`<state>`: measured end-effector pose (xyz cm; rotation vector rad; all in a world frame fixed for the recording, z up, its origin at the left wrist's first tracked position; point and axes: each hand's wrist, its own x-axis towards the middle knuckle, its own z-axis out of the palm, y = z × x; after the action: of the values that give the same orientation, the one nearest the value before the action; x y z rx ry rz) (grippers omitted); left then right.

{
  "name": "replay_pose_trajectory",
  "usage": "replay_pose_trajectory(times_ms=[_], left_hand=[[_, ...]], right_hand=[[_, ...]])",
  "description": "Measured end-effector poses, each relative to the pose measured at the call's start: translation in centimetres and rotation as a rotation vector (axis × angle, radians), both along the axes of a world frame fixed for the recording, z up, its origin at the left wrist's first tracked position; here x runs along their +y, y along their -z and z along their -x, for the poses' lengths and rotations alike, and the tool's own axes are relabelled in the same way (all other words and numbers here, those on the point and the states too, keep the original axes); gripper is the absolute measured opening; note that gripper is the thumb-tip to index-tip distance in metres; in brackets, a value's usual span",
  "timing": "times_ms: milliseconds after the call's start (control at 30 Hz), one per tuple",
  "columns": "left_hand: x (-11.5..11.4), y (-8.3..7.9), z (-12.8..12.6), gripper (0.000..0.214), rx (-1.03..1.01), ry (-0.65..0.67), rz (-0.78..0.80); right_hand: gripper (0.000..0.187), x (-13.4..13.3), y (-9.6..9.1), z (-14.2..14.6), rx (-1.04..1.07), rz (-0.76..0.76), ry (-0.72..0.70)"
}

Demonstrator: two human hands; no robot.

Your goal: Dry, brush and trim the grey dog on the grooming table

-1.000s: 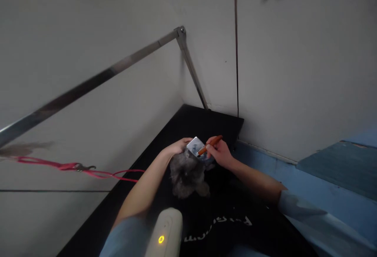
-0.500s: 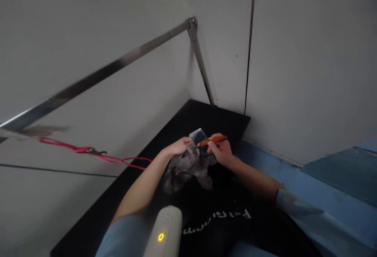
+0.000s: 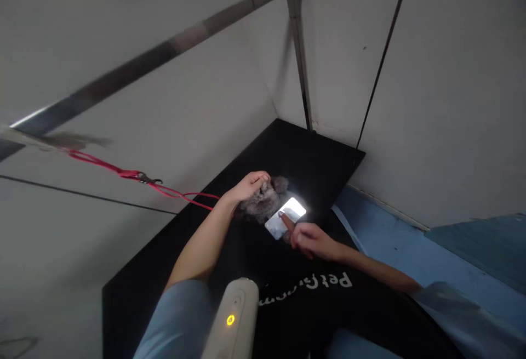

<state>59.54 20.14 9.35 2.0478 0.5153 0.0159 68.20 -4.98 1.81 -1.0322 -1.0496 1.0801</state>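
Observation:
A small grey dog with curly fur (image 3: 259,204) is on the black tabletop (image 3: 316,148). My left hand (image 3: 250,184) is closed on some of its fur at the upper side; which body part that is I cannot tell. In my right hand (image 3: 314,239) is the orange-brown handle of a slicker brush (image 3: 283,226). Its rectangular metal head shines brightly, back upward, at the dog's right side. The pin side is hidden, so whether it touches the fur does not show.
A metal grooming arm (image 3: 181,44) spans above the table, with a red leash loop (image 3: 131,174) running to the dog's side. A pale device with a yellow light (image 3: 234,320) juts up at the bottom. White walls (image 3: 230,85) stand behind the table.
The slicker brush has turned and come down toward me, its flat back now facing up. My right hand has lowered with it. My left hand stays on the dog; the view has shifted.

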Motion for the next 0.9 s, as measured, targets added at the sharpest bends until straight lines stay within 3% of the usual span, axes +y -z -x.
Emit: replay_pose_trajectory(times_ms=[67, 200, 300, 367, 500, 567, 667, 800, 900], left_hand=[[-0.1, -0.1, -0.3, 0.057, -0.004, 0.015, -0.010], [-0.3, -0.1, -0.5, 0.053, 0.011, 0.010, -0.060], [-0.3, 0.0, -0.3, 0.053, -0.002, 0.009, -0.027], [-0.4, 0.0, -0.2, 0.055, -0.012, 0.024, 0.003], [-0.6, -0.1, -0.2, 0.055, 0.001, 0.053, -0.023], [-0.8, -0.2, -0.1, 0.055, 0.004, 0.069, -0.025], [-0.9, -0.2, 0.0, 0.057, -0.020, 0.075, -0.003], [-0.9, 0.1, -0.1, 0.058, -0.070, 0.088, -0.021], [-0.6, 0.4, 0.0, 0.058, -0.099, 0.075, -0.011]], right_hand=[[0.043, 1.0, 0.2, 1.1, 0.000, 0.025, -0.070], [0.032, 3.3, 1.6, 2.7, -0.019, 0.005, -0.007], [0.027, 3.4, 2.3, 3.3, -0.016, 0.084, -0.137], [0.024, 3.3, 2.0, 3.2, -0.047, 0.050, -0.179], [0.014, 3.5, 0.6, 2.5, -0.193, -0.089, -0.016], [0.011, 3.3, 0.6, 2.6, -0.174, -0.017, -0.057], [0.013, 3.0, 1.0, 2.9, -0.069, 0.100, -0.230], [0.014, 3.3, 0.9, 2.2, -0.158, 0.015, -0.132], [0.016, 3.4, 1.4, 2.1, -0.245, 0.134, -0.162]])
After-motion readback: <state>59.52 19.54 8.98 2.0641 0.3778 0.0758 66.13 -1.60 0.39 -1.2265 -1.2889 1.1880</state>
